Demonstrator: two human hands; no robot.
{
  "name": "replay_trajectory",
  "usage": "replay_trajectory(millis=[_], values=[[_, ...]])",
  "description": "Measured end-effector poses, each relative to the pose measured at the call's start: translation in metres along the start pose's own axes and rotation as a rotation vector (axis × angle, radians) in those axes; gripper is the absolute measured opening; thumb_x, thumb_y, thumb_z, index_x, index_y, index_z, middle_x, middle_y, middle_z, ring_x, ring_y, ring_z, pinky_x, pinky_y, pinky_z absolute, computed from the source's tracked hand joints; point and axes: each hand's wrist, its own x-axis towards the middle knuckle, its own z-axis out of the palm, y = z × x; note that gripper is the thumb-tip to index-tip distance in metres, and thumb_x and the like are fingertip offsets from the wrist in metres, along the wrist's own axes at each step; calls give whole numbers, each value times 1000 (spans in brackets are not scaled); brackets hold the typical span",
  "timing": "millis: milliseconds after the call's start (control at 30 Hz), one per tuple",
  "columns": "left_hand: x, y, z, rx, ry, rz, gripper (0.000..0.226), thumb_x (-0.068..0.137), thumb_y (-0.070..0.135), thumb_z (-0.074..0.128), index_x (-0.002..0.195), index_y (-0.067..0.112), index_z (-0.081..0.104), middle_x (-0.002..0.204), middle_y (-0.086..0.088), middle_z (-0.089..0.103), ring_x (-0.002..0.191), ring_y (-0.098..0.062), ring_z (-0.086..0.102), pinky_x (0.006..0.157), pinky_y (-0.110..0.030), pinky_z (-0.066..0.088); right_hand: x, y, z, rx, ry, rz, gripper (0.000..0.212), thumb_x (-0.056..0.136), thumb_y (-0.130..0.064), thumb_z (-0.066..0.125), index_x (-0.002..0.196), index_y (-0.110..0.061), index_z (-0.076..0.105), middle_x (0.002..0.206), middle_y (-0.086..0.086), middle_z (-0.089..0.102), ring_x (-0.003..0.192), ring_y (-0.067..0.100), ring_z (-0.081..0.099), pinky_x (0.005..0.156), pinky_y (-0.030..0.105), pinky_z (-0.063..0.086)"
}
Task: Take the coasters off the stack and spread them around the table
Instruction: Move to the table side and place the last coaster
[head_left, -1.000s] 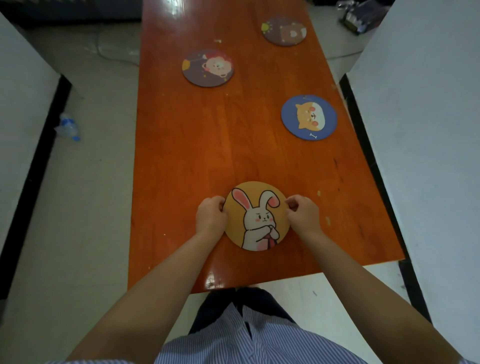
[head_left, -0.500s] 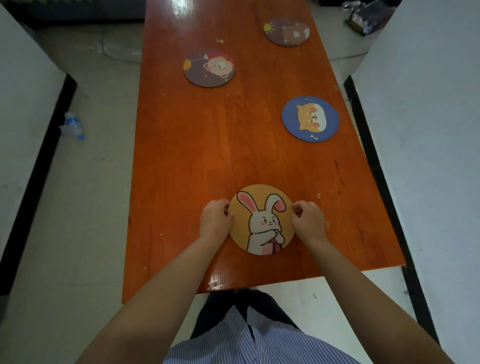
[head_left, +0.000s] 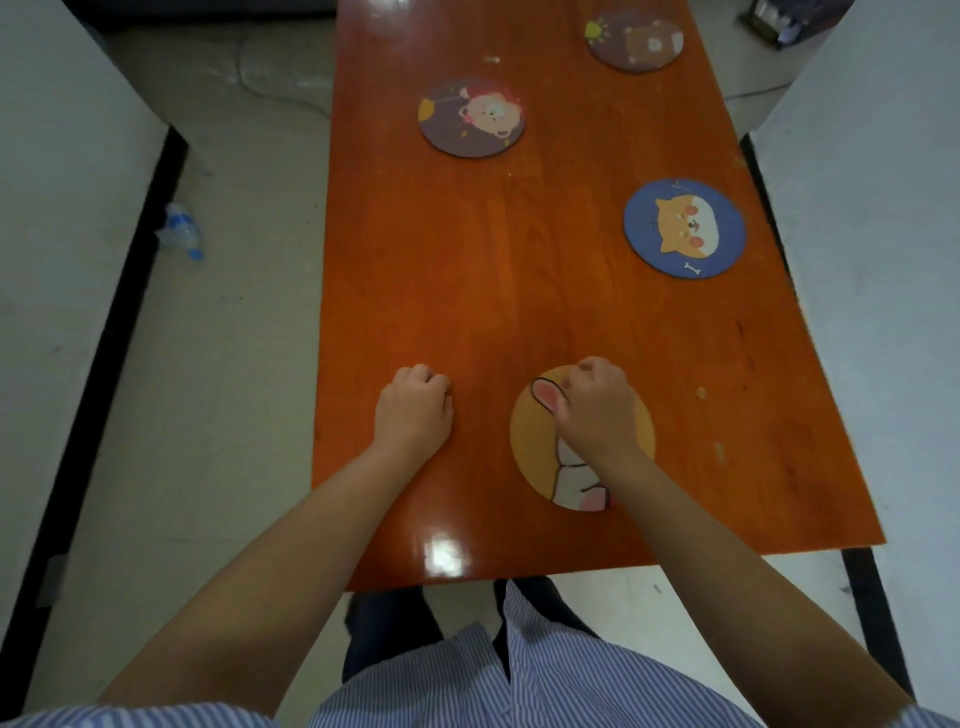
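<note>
An orange rabbit coaster (head_left: 535, 441) lies flat near the front of the orange wooden table (head_left: 467, 291). My right hand (head_left: 597, 410) rests on top of it, fingers curled over its far edge and thumb on the rabbit's ear, hiding most of the picture. I cannot tell whether other coasters lie beneath it. My left hand (head_left: 413, 410) is a closed fist on the bare wood to the coaster's left, apart from it and holding nothing. Three coasters lie spread out: a blue dog coaster (head_left: 684, 228) at the right, a purple bear coaster (head_left: 471, 118) at mid-left, another purple coaster (head_left: 634, 39) at the far right.
White surfaces with dark edges flank the table on the left (head_left: 57, 218) and right (head_left: 872, 218). A crumpled plastic bottle (head_left: 179, 231) lies on the floor at the left. A dark object (head_left: 784, 21) sits on the floor at top right.
My left hand let go of the rabbit coaster's left edge and moved left onto bare wood. My right hand shifted from the right edge to on top of the coaster.
</note>
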Motion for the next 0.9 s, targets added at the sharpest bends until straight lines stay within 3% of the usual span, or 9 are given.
replay_trajectory(millis=[233, 400, 533, 667, 833, 900], values=[[39, -112, -36, 109, -41, 201, 31, 92, 18, 42, 116, 7, 59, 130, -13, 55, 121, -29, 46, 96, -40, 42, 45, -130, 39, 63, 59, -51, 32, 88, -18, 57, 117, -4, 59, 130, 16, 54, 126, 30, 45, 105, 45, 38], [67, -177, -62, 129, -201, 378, 35, 89, 17, 43, 123, 14, 51, 142, -12, 44, 131, -28, 37, 104, -40, 36, 67, -202, 66, 55, 32, 194, 45, 92, -27, 52, 133, -10, 46, 145, 14, 40, 137, 30, 31, 114, 50, 26], [90, -214, -72, 114, -265, 439, 39, 87, 15, 46, 126, 13, 49, 144, -12, 40, 135, -28, 30, 108, -42, 31, 74, -225, 74, 74, 55, 376, 39, 93, -25, 48, 130, -11, 48, 145, 14, 40, 139, 31, 29, 115, 55, 21], [118, -234, -75, 55, -247, 480, 35, 88, 14, 48, 122, 8, 54, 139, -14, 46, 132, -28, 35, 107, -40, 33, 86, -232, 67, 26, 130, 436, 29, 92, -23, 49, 112, -6, 59, 119, 16, 56, 114, 34, 50, 99, 49, 44], [174, -230, -85, -36, -186, 563, 28, 86, 8, 52, 112, 0, 61, 126, -21, 57, 120, -35, 48, 100, -43, 40, 115, -230, 57, -56, 90, 549, 32, 94, -28, 45, 96, -3, 64, 107, 16, 60, 103, 36, 53, 85, 40, 47], [204, -225, -90, -29, -153, 627, 26, 86, 8, 53, 109, 0, 63, 120, -20, 61, 115, -35, 52, 96, -43, 43, 132, -224, 51, -89, 40, 611, 34, 93, -30, 44, 87, -4, 65, 99, 15, 65, 95, 35, 58, 72, 36, 48]])
